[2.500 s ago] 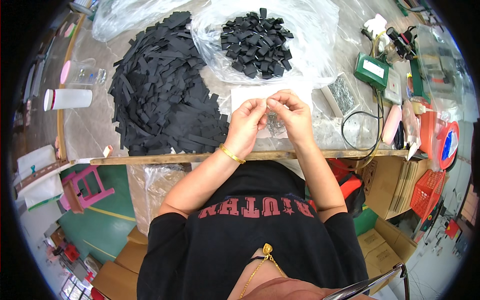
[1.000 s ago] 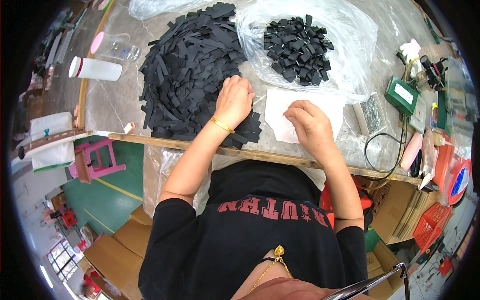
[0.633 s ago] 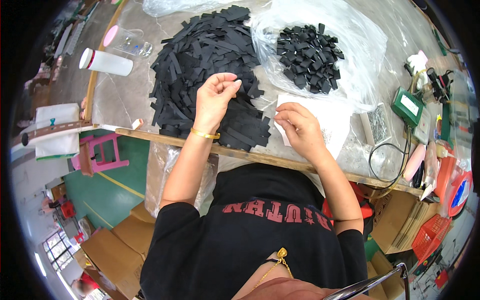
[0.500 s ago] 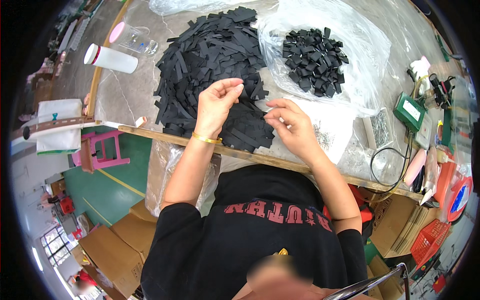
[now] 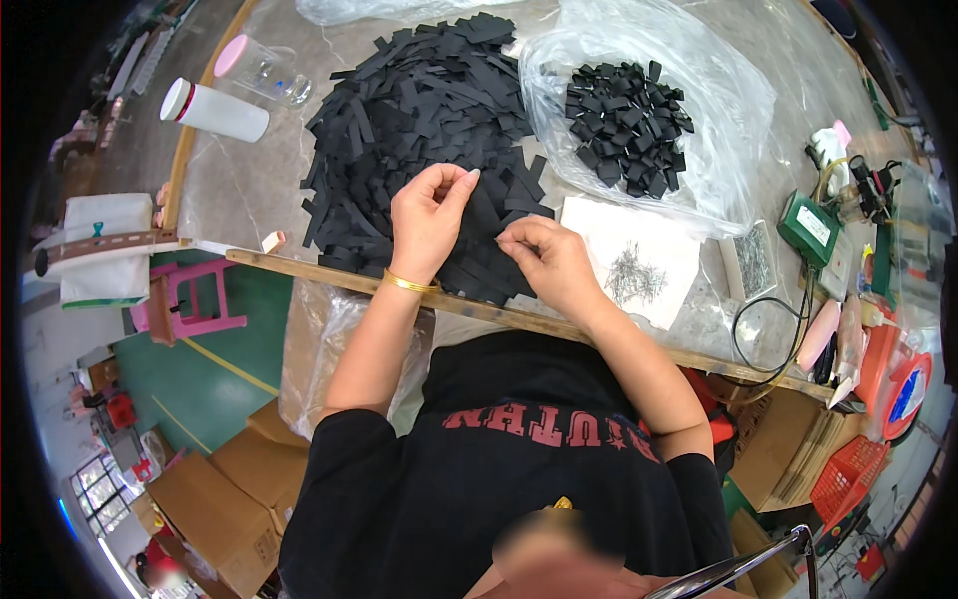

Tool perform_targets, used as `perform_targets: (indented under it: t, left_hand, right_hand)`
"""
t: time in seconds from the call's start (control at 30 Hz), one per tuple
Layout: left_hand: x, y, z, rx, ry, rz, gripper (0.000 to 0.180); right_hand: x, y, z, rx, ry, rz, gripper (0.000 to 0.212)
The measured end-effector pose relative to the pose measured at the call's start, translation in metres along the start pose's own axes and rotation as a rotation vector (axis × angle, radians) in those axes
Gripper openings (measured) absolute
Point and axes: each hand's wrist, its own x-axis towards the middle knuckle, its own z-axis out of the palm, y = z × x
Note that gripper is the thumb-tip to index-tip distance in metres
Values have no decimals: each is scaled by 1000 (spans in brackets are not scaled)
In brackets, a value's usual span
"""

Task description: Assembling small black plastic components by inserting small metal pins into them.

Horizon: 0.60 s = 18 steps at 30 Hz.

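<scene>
Over a large heap of black fabric strips (image 5: 414,110), my left hand (image 5: 429,215) is pinched, thumb against fingers. Whatever sits in that pinch is lost against the black heap. My right hand (image 5: 554,262) is lower and to the right, with its thumb and fingers closed together at the heap's near right edge. A tiny dark bit shows at its fingertips, too small to name. Beside this hand lies a white sheet (image 5: 679,240) bearing a scatter of thin metal pins (image 5: 637,275). Farther back, small folded black pieces (image 5: 629,125) are piled on a clear plastic bag (image 5: 728,110).
A small box of metal pins (image 5: 753,262), a green device (image 5: 808,230) and a black cable (image 5: 743,334) occupy the right side. At the far left are a white bottle (image 5: 225,112) and a clear jug (image 5: 264,75). The table's wooden edge (image 5: 479,311) runs before me.
My right hand has moved left, nearer my left hand, and its fingers have drawn together. More of the pins on the white sheet shows. My left hand stays nearly in place.
</scene>
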Motion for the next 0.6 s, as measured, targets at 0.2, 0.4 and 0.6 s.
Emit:
perform_targets:
  t: [0.2,0.4,0.6]
  left_hand:
    - [13,2,3,259,166,386,6]
    - [21,5,-5,449,214,637,8]
    - [20,9,-13,478,187,340,13]
  right_hand:
    - [-6,2,-5,26,0,124,5]
    - [0,6,-19,-60,96,14,4]
    - [7,7,-39,-257,185,39,6]
